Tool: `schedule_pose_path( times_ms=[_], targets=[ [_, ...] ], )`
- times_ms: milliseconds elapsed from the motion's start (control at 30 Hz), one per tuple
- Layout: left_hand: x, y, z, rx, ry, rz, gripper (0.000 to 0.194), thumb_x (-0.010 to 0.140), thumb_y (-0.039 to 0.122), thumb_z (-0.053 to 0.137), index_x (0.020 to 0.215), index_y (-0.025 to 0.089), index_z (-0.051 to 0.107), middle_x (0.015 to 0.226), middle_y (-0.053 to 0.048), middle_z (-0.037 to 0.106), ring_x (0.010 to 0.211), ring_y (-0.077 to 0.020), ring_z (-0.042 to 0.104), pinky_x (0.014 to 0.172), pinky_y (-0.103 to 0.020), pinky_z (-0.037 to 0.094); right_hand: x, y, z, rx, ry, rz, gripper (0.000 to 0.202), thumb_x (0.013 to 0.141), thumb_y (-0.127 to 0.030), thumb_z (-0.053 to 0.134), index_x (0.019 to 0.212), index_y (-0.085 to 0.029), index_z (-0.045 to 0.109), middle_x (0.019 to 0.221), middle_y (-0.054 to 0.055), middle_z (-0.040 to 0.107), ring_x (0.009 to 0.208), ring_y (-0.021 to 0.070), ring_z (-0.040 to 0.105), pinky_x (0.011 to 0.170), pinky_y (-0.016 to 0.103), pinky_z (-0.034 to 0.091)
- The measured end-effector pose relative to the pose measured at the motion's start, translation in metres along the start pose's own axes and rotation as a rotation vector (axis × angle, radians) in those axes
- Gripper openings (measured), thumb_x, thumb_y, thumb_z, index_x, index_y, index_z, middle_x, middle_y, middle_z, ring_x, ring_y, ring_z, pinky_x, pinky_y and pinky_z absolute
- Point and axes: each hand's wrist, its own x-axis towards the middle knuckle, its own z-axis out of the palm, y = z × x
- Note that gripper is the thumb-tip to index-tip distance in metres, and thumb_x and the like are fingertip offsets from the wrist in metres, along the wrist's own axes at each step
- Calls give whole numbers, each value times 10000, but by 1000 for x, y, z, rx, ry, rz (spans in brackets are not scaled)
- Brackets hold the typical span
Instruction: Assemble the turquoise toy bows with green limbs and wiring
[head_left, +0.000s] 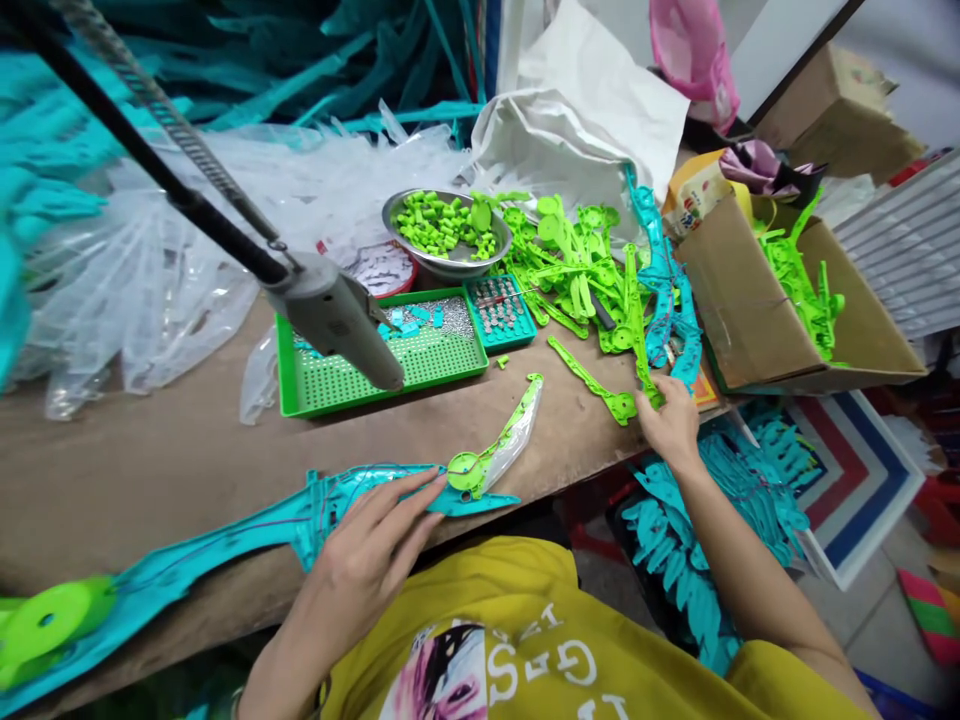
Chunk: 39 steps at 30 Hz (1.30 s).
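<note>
A long teal plastic part (pixel 247 525) lies along the table's front edge, with a thin dark wire running on it and a green disc (pixel 52 620) at its left end. My left hand (pixel 375 545) rests flat over its right portion, fingers stretched out. Touching those fingertips is a green arm piece with a round base (pixel 466 471), which has a clear cover (pixel 514 445) along it. On the right, my right hand (pixel 671 420) is closed on the lower end of a green strip (pixel 637 325). Another green strip (pixel 585 378) lies just left of that hand.
A grey tool (pixel 334 315) hangs over a green tray (pixel 382 395). Behind are a metal bowl (pixel 448 265) of green pieces, a teal tray (pixel 506 345), clear parts and a green pile. A cardboard box (pixel 757 300) stands right.
</note>
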Motion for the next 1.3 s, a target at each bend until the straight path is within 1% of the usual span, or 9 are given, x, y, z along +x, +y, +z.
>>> schedule_pose_path(
  times_ms=[367,500,600,767,933,1033,1133,1233,1300],
  targets=[
    [41,25,27,262,163,-45,615,962,196,663,1533,249,439,1566,-178,498,1527,-361,387,1179,-578,429,-22,-85,-14,176,-940,-566,101,702,-151,572,724,-196,660,752,19,556,717,186,560,685,320,418],
    [47,19,25,299,11,67,348,1007,110,534,1317,231,637,1173,-87,738,1177,-253,672,1115,-524,477,-20,-92,-12,292,-1115,-624,213,750,-144,594,899,-194,738,835,31,616,801,200,615,750,331,466],
    [39,17,24,212,-62,28,276,1025,103,487,1220,153,677,866,-51,721,804,-174,689,809,-318,571,-17,-90,-15,450,-1074,-571,324,837,-259,685,1155,-233,737,1048,70,699,974,245,662,871,382,518],
    [28,27,20,-126,-79,-177,247,1065,234,494,1207,136,672,959,-74,744,843,-167,720,719,-261,566,-17,-80,-15,649,-856,-395,210,890,-422,748,1028,-264,752,1011,62,756,968,243,705,838,383,571],
    [35,43,6,-105,-350,-180,254,1072,255,468,1046,154,700,829,-46,707,696,-160,688,641,-264,548,-30,-95,-25,425,-832,-648,584,853,-361,809,1399,-305,608,1293,86,733,1192,293,672,1045,506,524],
    [39,53,-1,-109,-432,-157,208,1061,239,497,1059,166,691,820,-27,709,705,-149,698,661,-249,557,-41,-109,-33,372,-944,-804,392,933,-272,712,1320,-321,672,1150,47,791,1046,256,730,930,457,576],
    [39,58,-3,-125,-196,-249,222,1035,259,575,1233,178,634,1007,-47,755,891,-171,746,802,-282,607,-51,-114,-33,443,-1033,-699,234,971,-230,641,1163,-314,745,1022,29,812,913,222,761,824,399,613],
    [37,61,3,-119,208,-464,473,1001,322,644,1427,189,488,1329,-122,662,1174,-222,696,977,-366,612,-61,-114,-23,705,-867,-196,88,932,-305,719,1018,-305,740,935,15,811,829,211,777,749,371,648],
    [37,65,13,-152,274,-486,587,994,393,646,1489,183,411,1415,-164,591,1290,-259,634,1053,-428,587,-69,-117,-12,931,-738,155,140,871,-360,793,962,-295,709,931,9,814,830,219,790,751,383,671]
  ],
)
